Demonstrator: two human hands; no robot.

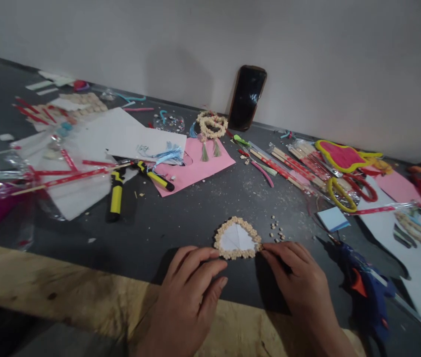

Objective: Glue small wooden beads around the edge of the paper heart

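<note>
A white paper cutout [237,238] with a rounded-triangle outline lies flat on the dark tabletop, a border of small beige chunks [236,220] all around it. My left hand [191,290] rests at its left edge, fingers stretched out and apart, the index fingertip touching the border. At the right corner, my right hand [299,277] has thumb and index finger pinched together against the border; what lies between the fingertips is hidden. Several loose beige chunks [277,230] are scattered just beyond my right hand.
A blue glue gun [368,287] lies at right, near a light-blue pad [333,218] and yellow-handled scissors [341,195]. Black-and-yellow pliers [116,196] lie left on white and pink paper [199,168]. A phone [247,98] leans on the wall. Wrapped chopsticks [285,171] lie behind.
</note>
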